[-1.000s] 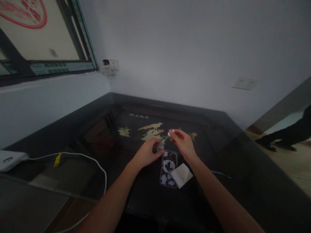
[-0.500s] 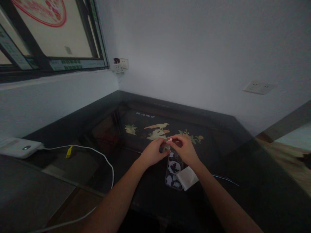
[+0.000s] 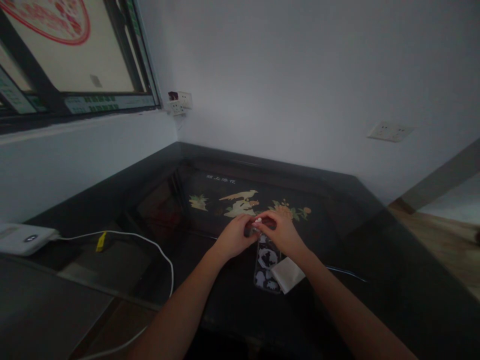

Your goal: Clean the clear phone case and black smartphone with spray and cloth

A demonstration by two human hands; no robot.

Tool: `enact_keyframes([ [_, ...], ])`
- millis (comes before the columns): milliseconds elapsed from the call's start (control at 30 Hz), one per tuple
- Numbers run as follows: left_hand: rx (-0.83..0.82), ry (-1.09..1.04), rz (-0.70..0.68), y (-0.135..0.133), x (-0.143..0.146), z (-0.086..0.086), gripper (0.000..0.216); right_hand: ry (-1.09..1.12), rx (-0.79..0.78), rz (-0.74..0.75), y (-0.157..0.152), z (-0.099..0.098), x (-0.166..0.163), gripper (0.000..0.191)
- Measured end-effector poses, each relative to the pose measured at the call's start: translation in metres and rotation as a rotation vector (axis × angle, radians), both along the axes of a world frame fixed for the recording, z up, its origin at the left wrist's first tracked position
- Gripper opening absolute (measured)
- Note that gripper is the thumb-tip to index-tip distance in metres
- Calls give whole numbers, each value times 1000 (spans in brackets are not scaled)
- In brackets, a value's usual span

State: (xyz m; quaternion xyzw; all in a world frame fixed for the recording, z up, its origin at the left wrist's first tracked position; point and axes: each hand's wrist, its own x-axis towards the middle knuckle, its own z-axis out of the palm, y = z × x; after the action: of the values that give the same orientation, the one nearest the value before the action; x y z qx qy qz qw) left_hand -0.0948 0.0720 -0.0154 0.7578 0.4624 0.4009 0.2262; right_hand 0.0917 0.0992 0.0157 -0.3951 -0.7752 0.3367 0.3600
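My left hand (image 3: 235,237) and my right hand (image 3: 282,233) meet above the far end of a phone (image 3: 267,264) in a black-and-white patterned case, which lies flat on the dark table (image 3: 337,280). Both hands are pinched together around a small item between the fingertips; it is too small and dim to name. A white folded cloth or paper (image 3: 288,275) rests on the near right corner of the phone, just beside my right wrist.
A white power bank (image 3: 22,239) lies at the far left, its white cable (image 3: 150,247) looping across the table toward me. The tabletop carries a bird-and-flower inlay (image 3: 240,202). Wall sockets (image 3: 179,102) (image 3: 390,131) sit on the walls behind.
My hands have closed together: a second ago the right one held a thin stick-like thing away from the left, now the fingertips touch. The view has shifted slightly.
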Motion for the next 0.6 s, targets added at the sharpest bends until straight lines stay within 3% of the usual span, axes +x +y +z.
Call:
enact_keyframes([
  [200, -13, -8, 11, 0, 0, 0, 18, -126, 45, -21, -2, 8, -2, 15],
  [333, -12, -11, 12, 1, 0, -1, 16, -196, 114, -62, -5, 18, -1, 31],
  [433, -28, -8, 5, 2, 0, -3, 17, -213, 167, 34, -6, 28, 5, 47],
  [600, -41, -28, 8, 2, 0, -5, 26, -348, 187, 195, 0, 40, 11, 40],
])
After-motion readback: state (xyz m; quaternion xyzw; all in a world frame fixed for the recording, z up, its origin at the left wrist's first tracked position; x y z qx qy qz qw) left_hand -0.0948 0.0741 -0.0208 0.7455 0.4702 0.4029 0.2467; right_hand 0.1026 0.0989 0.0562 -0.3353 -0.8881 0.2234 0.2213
